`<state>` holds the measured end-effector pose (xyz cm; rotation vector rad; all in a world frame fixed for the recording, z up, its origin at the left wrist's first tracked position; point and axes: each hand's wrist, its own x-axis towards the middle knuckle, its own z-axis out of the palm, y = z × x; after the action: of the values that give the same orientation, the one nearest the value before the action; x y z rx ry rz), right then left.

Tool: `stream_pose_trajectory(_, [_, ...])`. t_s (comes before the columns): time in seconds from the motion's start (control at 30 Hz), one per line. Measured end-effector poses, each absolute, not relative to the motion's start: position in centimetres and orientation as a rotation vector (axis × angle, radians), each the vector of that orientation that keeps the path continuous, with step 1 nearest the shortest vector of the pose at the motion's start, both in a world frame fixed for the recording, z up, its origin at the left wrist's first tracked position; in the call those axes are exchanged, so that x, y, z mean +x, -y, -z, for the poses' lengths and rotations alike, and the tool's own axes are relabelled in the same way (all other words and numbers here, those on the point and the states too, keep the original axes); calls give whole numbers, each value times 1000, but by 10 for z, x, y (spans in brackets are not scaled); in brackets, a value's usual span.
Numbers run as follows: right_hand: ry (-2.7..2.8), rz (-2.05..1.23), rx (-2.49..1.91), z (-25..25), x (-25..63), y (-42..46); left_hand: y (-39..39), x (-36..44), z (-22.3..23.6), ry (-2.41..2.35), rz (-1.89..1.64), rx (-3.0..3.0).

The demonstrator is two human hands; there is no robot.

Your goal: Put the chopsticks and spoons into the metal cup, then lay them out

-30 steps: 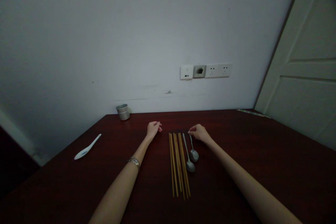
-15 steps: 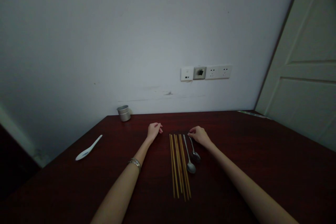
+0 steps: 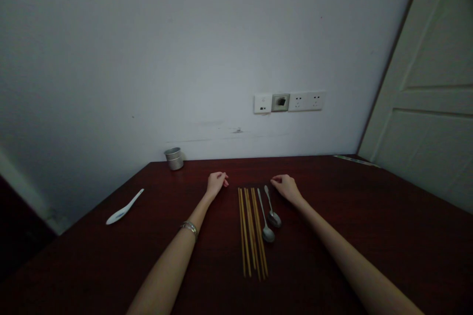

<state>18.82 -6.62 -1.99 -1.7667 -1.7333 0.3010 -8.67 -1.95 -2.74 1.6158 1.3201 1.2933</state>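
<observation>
Two metal spoons lie side by side on the dark red table, the longer-handled spoon (image 3: pixel 268 234) beside several wooden chopsticks (image 3: pixel 251 229) and the shorter spoon (image 3: pixel 274 219) to its right. My right hand (image 3: pixel 286 187) is just right of the shorter spoon's handle tip, apart from it, with its fingers bent and slightly parted around nothing. Left of the chopsticks' far ends, my left hand (image 3: pixel 217 183) rests on the table with loosely curled, slightly parted fingers and no object visible in it. A bracelet circles the left wrist.
A white soup spoon (image 3: pixel 123 210) lies at the left of the table (image 3: pixel 332 197). Near the back left edge stands a metal cup (image 3: pixel 174 158). A thin flat strip (image 3: pixel 356 161) lies at the back right. Sockets (image 3: pixel 288 102) are on the wall behind.
My right hand has let go of the shorter spoon's handle and moved slightly right and away from it. That spoon now lies free. My left hand has stayed in place.
</observation>
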Motion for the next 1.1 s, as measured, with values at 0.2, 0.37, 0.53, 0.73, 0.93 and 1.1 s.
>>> stream_pose_trajectory(0.2, [1708,133,-2034,28,223,80,17,-86,30,-1321,-1288,1637])
stream_pose_trajectory(0.37, [1701,160,-2228,33,224,85,19,-85,29,-1350,-1265,1676])
stream_pose_trajectory(0.53, [1715,196,-2218,32,221,86,23,-81,24,-1355,-1282,1581])
stream_pose_trajectory(0.73, [1707,163,-2227,34,225,86,41,-80,-10,-1385,-1393,1582])
stream_pose_trajectory(0.93, [1679,129,-2209,45,230,80,68,-144,-41,-1538,-1402,1946])
stream_pose_trajectory(1.1, [1701,154,-2192,57,235,74,90,-236,-37,-2113,-1204,2092])
